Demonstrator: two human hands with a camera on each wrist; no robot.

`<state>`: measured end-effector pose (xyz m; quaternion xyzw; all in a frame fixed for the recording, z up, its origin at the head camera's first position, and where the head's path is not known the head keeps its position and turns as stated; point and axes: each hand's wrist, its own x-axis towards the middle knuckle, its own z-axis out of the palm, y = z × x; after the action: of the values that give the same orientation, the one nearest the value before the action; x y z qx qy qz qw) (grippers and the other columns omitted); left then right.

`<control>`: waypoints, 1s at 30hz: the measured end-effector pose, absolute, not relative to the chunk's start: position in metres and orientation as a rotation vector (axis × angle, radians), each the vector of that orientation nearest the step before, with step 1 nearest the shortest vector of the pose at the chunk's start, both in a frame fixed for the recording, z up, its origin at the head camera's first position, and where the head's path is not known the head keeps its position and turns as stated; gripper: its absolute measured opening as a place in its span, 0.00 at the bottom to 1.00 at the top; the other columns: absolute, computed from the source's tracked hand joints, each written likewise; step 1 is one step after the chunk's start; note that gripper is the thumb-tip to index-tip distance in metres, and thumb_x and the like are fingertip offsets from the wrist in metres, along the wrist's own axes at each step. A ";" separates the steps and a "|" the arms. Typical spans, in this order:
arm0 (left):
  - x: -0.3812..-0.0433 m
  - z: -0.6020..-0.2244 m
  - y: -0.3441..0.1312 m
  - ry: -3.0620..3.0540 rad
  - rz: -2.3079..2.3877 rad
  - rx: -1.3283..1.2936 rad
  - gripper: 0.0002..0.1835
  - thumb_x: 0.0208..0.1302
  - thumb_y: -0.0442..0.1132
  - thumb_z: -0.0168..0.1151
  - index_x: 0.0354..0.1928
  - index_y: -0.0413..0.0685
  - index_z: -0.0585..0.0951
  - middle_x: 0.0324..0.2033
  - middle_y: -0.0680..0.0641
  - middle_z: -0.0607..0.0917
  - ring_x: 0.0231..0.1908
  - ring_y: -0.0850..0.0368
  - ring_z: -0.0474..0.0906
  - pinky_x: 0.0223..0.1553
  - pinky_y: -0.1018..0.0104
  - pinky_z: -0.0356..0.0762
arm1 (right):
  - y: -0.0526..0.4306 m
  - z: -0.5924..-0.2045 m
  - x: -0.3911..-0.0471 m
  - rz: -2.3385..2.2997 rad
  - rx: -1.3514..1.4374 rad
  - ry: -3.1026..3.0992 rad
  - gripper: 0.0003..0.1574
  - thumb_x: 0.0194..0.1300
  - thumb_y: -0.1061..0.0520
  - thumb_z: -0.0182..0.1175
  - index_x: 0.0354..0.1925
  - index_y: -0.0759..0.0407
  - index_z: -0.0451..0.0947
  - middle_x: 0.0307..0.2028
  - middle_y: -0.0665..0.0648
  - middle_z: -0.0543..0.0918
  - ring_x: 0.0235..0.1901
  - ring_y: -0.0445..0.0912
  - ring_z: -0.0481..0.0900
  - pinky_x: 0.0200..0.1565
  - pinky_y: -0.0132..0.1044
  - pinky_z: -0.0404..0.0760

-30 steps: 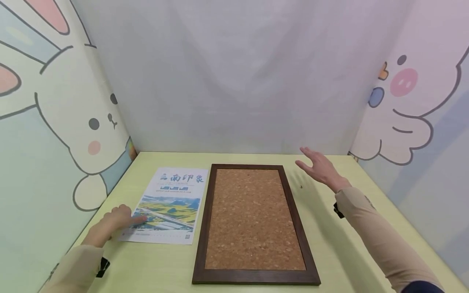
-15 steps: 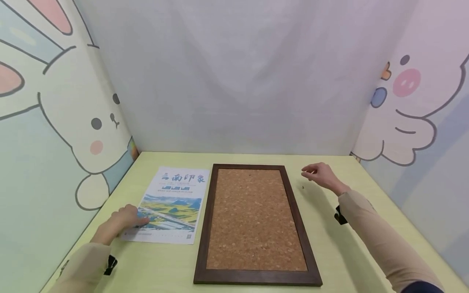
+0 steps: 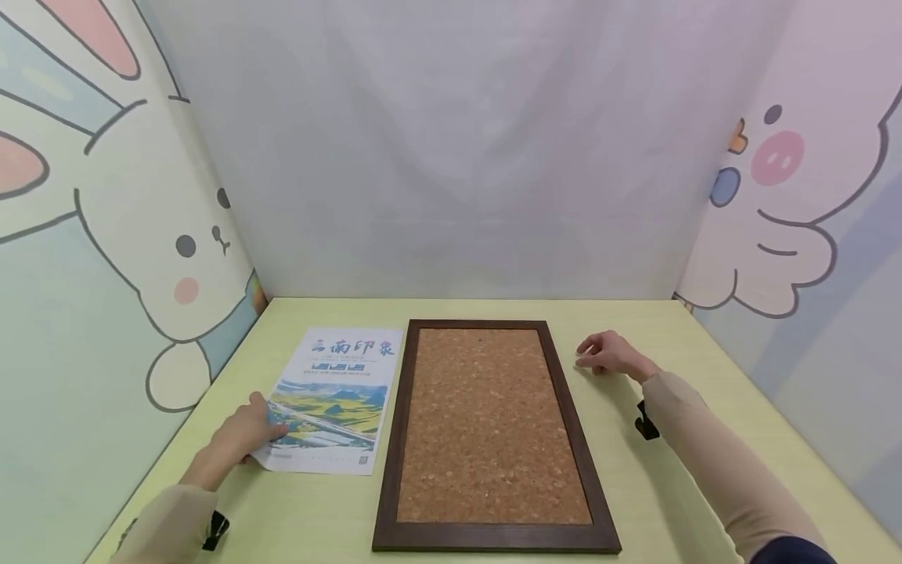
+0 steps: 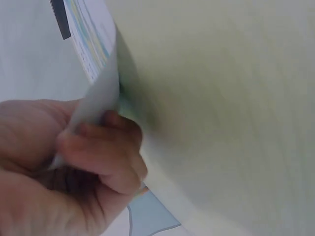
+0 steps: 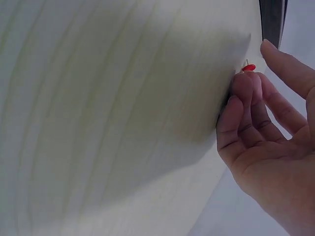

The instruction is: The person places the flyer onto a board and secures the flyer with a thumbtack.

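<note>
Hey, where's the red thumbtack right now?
In the right wrist view, the red thumbtack is at upper right, by the fingertips of the right hand; the dark corkboard frame shows above it.

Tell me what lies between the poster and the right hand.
The framed corkboard, right of the poster, then a narrow strip of table before the right hand, all in the head view.

rabbit-print wall (image 3: 127, 235), left | pale grey backdrop (image 3: 451, 164), behind | cartoon-print wall (image 3: 803, 235), right | yellow-green table (image 3: 310, 517), beneath
</note>
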<state>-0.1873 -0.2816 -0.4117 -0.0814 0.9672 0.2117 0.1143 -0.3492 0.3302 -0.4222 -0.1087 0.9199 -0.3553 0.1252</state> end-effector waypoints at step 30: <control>-0.196 -0.406 -0.275 2.804 1.462 -0.354 0.23 0.77 0.43 0.38 0.53 0.25 0.70 0.17 0.54 0.77 0.10 0.64 0.61 0.12 0.71 0.61 | 0.332 -0.432 -0.350 -1.047 -0.295 2.751 0.12 0.59 0.61 0.66 0.37 0.70 0.80 0.24 0.56 0.81 0.22 0.43 0.74 0.26 0.35 0.74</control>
<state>-0.1959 -0.2747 -0.4057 -0.1112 0.8809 0.4595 -0.0201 -0.3497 0.3317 -0.4324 -0.0994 0.9260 -0.3526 0.0915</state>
